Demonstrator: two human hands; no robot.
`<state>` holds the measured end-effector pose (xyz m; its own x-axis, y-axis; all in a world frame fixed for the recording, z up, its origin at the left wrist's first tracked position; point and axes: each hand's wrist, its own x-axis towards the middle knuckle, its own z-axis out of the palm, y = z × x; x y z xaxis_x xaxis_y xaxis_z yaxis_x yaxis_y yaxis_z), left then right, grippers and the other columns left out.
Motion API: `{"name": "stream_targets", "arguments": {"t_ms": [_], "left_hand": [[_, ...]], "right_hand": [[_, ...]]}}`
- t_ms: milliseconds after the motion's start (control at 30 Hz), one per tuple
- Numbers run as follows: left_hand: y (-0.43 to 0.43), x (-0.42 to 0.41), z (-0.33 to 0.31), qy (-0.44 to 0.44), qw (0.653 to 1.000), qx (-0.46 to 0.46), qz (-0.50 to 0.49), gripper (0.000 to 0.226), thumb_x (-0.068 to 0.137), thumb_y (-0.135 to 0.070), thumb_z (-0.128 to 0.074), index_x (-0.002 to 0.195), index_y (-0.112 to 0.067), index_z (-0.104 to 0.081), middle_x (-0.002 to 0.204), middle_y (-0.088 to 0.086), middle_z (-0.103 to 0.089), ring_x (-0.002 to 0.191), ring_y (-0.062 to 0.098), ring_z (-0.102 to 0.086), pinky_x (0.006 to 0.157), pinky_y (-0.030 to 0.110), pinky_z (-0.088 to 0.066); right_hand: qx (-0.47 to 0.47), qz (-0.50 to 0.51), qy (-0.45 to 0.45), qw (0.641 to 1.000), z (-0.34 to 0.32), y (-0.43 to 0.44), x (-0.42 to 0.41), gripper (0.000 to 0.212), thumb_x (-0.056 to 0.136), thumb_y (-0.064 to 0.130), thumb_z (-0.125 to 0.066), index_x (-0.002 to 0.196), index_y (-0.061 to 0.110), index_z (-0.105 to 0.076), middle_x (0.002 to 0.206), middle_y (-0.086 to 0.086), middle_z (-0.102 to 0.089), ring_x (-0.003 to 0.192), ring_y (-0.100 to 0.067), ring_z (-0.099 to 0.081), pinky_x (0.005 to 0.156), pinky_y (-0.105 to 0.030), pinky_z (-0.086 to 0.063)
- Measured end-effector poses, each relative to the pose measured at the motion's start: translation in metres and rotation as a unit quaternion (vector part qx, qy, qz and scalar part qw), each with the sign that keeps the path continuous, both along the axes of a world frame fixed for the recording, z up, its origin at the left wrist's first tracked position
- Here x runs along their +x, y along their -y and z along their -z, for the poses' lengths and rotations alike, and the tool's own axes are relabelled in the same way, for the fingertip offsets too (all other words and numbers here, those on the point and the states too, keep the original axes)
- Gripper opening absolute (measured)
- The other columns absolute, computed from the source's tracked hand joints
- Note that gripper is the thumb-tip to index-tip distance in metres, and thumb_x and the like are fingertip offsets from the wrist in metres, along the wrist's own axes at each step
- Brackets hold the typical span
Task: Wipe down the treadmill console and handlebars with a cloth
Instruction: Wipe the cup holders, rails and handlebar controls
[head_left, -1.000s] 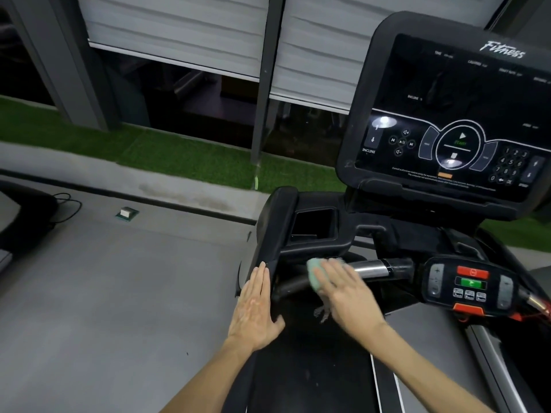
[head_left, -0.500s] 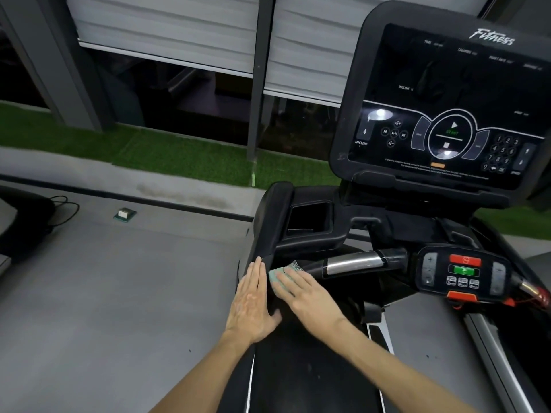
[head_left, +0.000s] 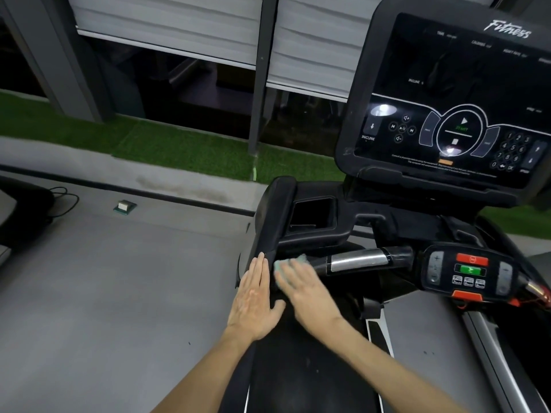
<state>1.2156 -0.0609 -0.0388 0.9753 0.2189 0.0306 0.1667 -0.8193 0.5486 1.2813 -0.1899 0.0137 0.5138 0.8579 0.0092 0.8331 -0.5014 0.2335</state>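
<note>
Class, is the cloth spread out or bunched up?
Bunched: the cloth shows as a small wad under the right hand, against the handlebar.

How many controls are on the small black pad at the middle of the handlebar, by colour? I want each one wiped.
Red rectangular button: 1
Green rectangular button: 1
Small white square buttons: 3
Grey curved side rockers: 2
Orange plastic tab at the bottom edge: 1
Total: 8
</note>
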Motion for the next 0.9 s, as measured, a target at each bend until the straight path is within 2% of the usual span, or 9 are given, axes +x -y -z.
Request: {"name": "stream_targets", "arguments": {"t_ms": [100, 233, 367, 500, 567, 633, 733, 800, 900], "left_hand": [[-0.001, -0.001, -0.001, -0.001, 1.0, -0.007, 0.004, 0.09, 0.093, -0.032, -0.049, 0.146, -0.014, 0.022, 0.159, 0.0, 0.024, 0.147, 0.01, 0.021, 0.123, 0.031, 0.003], [-0.002, 0.0, -0.002, -0.005, 1.0, -0.011, 0.001, 0.095, 0.091, -0.036, -0.054, 0.148, -0.015, 0.02, 0.159, -0.002, 0.024, 0.147, 0.01, 0.02, 0.123, 0.031, 0.002], [-0.002, 0.0, -0.003, -0.005, 1.0, -0.005, -0.003, 0.097, 0.092, -0.039, -0.053, 0.148, -0.015, 0.021, 0.159, -0.001, 0.024, 0.147, 0.011, 0.02, 0.124, 0.032, 0.001], [-0.002, 0.001, -0.001, -0.006, 1.0, -0.006, -0.01, 0.091, 0.094, -0.039, -0.049, 0.153, -0.014, 0.015, 0.161, -0.002, 0.021, 0.148, 0.01, 0.019, 0.124, 0.032, 0.0], [-0.002, 0.002, 0.0, -0.006, 1.0, -0.01, -0.015, 0.088, 0.096, -0.041, -0.047, 0.154, -0.014, 0.014, 0.161, -0.002, 0.021, 0.148, 0.011, 0.017, 0.124, 0.035, -0.005], [0.0, 0.003, 0.002, -0.006, 1.0, -0.007, -0.022, 0.086, 0.097, -0.042, -0.045, 0.154, -0.014, 0.011, 0.162, -0.001, 0.019, 0.149, 0.012, 0.015, 0.124, 0.038, -0.009], [0.002, 0.004, 0.003, -0.012, 1.0, -0.004, -0.025, 0.082, 0.099, -0.044, -0.041, 0.154, -0.015, 0.013, 0.161, -0.002, 0.02, 0.149, 0.012, 0.015, 0.124, 0.038, -0.009], [0.002, 0.003, 0.002, -0.001, 1.0, -0.003, -0.026, 0.078, 0.101, -0.042, -0.038, 0.152, -0.016, 0.015, 0.16, -0.003, 0.021, 0.149, 0.011, 0.016, 0.124, 0.035, -0.004], [0.0, 0.002, 0.001, 0.013, 1.0, 0.001, -0.019, 0.073, 0.102, -0.034, -0.037, 0.149, -0.015, 0.017, 0.161, 0.0, 0.018, 0.148, 0.012, 0.016, 0.122, 0.029, 0.004]], "right_hand": [[-0.023, -0.016, -0.016, 0.999, 0.008, -0.007, -0.003, 0.074, 0.064, 0.022, -0.081, 0.133, 0.01, -0.056, 0.139, -0.01, -0.054, 0.13, -0.028, -0.049, 0.111, -0.041, -0.032], [-0.032, -0.071, 0.006, 0.997, 0.001, 0.013, 0.01, 0.073, 0.071, 0.024, -0.079, 0.137, 0.012, -0.052, 0.143, -0.008, -0.05, 0.134, -0.025, -0.045, 0.113, -0.039, -0.033], [0.009, -0.027, -0.014, 1.0, -0.014, 0.042, 0.023, 0.085, 0.049, 0.014, -0.084, 0.131, 0.01, -0.059, 0.138, -0.011, -0.055, 0.129, -0.027, -0.051, 0.111, -0.042, -0.033], [0.144, 0.094, 0.061, 0.983, -0.041, 0.095, 0.046, 0.063, 0.067, 0.001, -0.068, 0.128, -0.001, -0.054, 0.127, -0.022, -0.058, 0.119, -0.039, -0.055, 0.108, -0.044, -0.034], [0.164, 0.17, 0.067, 0.969, -0.058, 0.126, 0.058, 0.057, 0.073, -0.001, -0.069, 0.127, -0.004, -0.052, 0.121, -0.025, -0.06, 0.113, -0.041, -0.058, 0.104, -0.046, -0.038], [0.152, 0.204, 0.094, 0.963, -0.064, 0.142, 0.064, 0.044, 0.085, 0.006, -0.054, 0.127, -0.006, -0.053, 0.127, -0.026, -0.058, 0.118, -0.04, -0.056, 0.104, -0.049, -0.039], [0.157, 0.191, 0.094, 0.964, -0.058, 0.12, 0.066, 0.039, 0.087, 0.008, -0.046, 0.123, -0.004, -0.055, 0.122, -0.022, -0.058, 0.116, -0.039, -0.052, 0.103, -0.047, -0.036], [0.162, 0.147, 0.053, 0.974, -0.054, 0.084, 0.061, 0.027, 0.08, 0.001, -0.053, 0.106, 0.005, -0.059, 0.104, -0.011, -0.059, 0.097, -0.033, -0.053, 0.09, -0.043, -0.041], [0.077, 0.094, -0.037, 0.992, -0.041, 0.026, 0.042, 0.018, 0.075, 0.009, -0.052, 0.092, 0.017, -0.053, 0.091, -0.003, -0.055, 0.084, -0.028, -0.052, 0.079, -0.04, -0.04]]}}
